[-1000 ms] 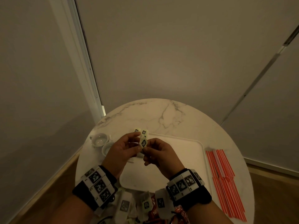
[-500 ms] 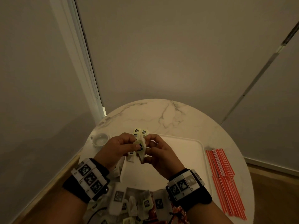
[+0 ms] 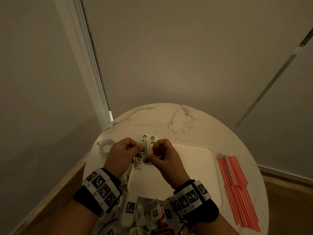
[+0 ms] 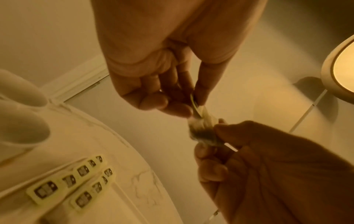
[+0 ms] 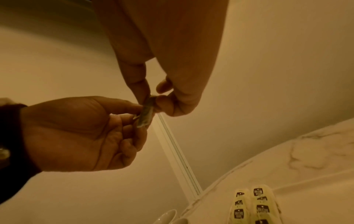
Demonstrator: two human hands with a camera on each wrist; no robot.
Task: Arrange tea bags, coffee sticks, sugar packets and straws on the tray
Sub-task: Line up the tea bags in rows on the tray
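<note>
Head view: left hand (image 3: pixel 122 154) & right hand (image 3: pixel 164 156) both pinch one tea bag (image 3: pixel 145 150) at frame centre, long axis near upright, above tray (image 3: pixel 194 170); it sits lower than 0.5 s ago. Left wrist view only: tag (image 4: pixel 195 104) edge-on at left fingertips, rows of tea bags (image 4: pixel 80 181) lower left. Right wrist view: bag (image 5: pixel 146 116) slanting down-left.

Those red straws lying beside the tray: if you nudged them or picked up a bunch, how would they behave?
The straws look thin and round, so a nudge would probably roll them toward the table edge just beside them. They lie loose and unbundled, so a handful would likely splay or slip. They seem very light.
</note>
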